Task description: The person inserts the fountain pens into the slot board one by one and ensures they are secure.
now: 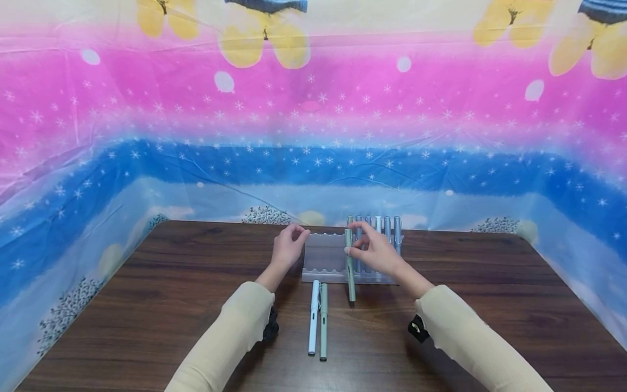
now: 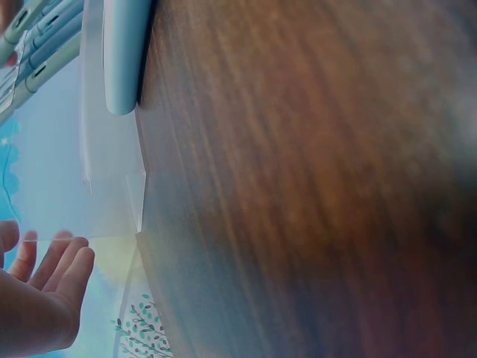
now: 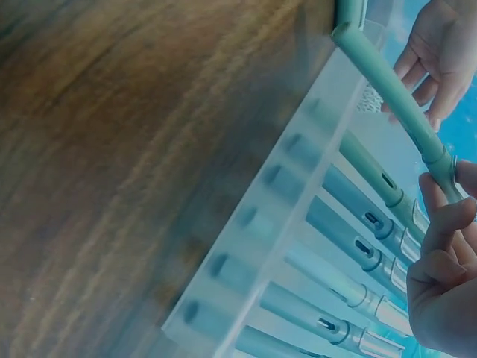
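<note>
A clear rack with scalloped edges (image 1: pixel 323 251) (image 2: pixel 52 164) (image 3: pixel 261 179) lies on the table, several pens (image 1: pixel 387 223) (image 3: pixel 298 309) side by side in its right part. My left hand (image 1: pixel 288 247) (image 2: pixel 41 306) (image 3: pixel 440 56) pinches the rack's far left corner between thumb and fingers. Between thumb and fingertips, my right hand (image 1: pixel 377 251) (image 3: pixel 447 276) holds a green pen (image 1: pixel 350 277) (image 3: pixel 391 93), tilted over the rack beside the leftmost racked pen. Its lower end extends past the rack's near edge.
A pale blue pen (image 1: pixel 313 318) (image 2: pixel 125 56) and another green pen (image 1: pixel 324 324) lie side by side on the brown wooden table (image 1: pixel 206 283), nearer than the rack. A patterned cloth (image 1: pixel 274 120) stands around the table's back and sides.
</note>
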### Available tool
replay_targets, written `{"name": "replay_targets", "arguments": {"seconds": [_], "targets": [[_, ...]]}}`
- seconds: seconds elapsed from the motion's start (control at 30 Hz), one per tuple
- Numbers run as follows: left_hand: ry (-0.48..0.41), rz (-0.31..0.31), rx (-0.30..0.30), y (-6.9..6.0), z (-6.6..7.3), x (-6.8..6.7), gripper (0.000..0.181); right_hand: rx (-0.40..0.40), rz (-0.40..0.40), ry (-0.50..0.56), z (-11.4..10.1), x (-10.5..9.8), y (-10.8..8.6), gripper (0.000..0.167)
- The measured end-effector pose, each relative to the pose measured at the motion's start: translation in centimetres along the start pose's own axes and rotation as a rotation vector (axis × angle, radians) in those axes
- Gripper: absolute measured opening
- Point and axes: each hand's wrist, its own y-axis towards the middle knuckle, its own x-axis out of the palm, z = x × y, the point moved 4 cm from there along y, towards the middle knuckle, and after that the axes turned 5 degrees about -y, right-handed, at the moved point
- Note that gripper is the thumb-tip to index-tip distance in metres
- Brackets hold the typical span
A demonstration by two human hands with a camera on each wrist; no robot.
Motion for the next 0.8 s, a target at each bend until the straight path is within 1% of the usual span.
{"name": "replay_targets", "arguments": {"seconds": [0.1, 0.2, 0.37, 0.8], "targets": [[0.000, -0.004, -0.005, -0.1, 0.0, 0.0, 0.020, -0.038, 0.042, -0.016, -0.3, -0.3, 0.3, 0.047], [0.001, -0.008, -0.008, -0.1, 0.0, 0.0, 0.021, -0.055, 0.080, -0.017, -0.7, -0.5, 0.5, 0.047], [0.000, -0.005, -0.003, -0.1, 0.1, 0.0, 0.019, -0.059, 0.123, -0.005, -1.0, -0.8, 0.8, 0.047], [-0.002, -0.006, 0.012, -0.1, 0.1, -0.1, 0.019, -0.107, 0.241, -0.038, -1.4, -1.3, 1.4, 0.046]]}}
